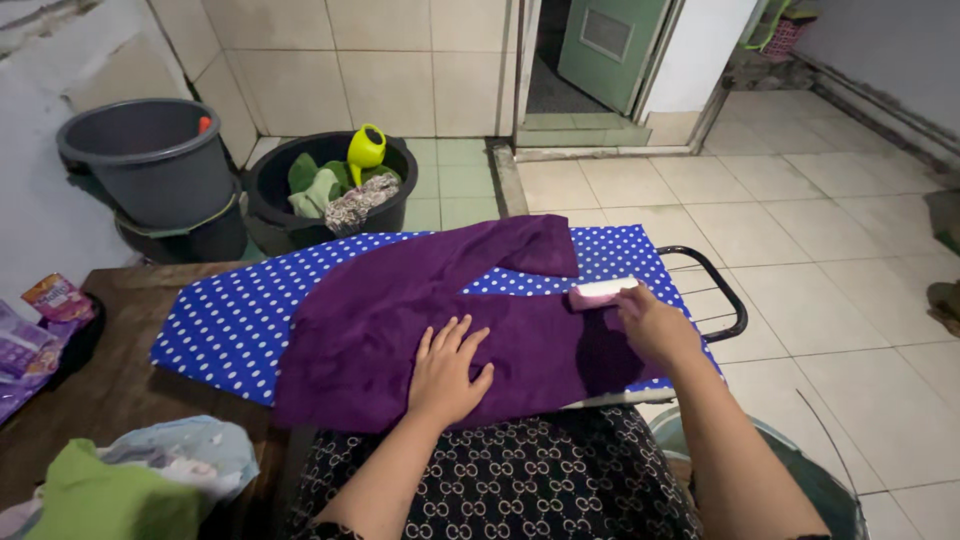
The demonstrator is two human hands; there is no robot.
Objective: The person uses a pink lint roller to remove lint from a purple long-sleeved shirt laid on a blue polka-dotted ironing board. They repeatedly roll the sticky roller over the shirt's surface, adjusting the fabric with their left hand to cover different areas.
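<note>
Nearest: my lap in a dark patterned skirt [520, 480], pressed up to the near edge of the ironing board [230, 320], blue with white dots.

My left hand [447, 375] lies flat, fingers spread, palm down on the purple garment [400, 320], pinning the near middle of the cloth. It grips nothing.

My right hand [655, 325] is out to the right, well apart from the left, fingers closed round the near end of a small pink-and-white brush-like block [600, 292]. I can't tell exactly what kind of tool it is. It rests on the cloth's right portion.

The garment's long axis runs left to right across the board, with one arm of cloth angling up toward the far right corner. The bulk of it lies left of the block; the right hand is nearer the tool, the left nearer the cloth's centre.

Edges: the board's metal rest [715, 290] juts off the right end, just beyond my right hand. Bare dotted cover shows at left.

Left: wooden table [120, 370] with packets and crumpled cloths.

Far: grey bucket [150, 160], black basin [330, 185] with laundry and a yellow watering can [366, 148]; open tiled floor [800, 220] on the right.
</note>
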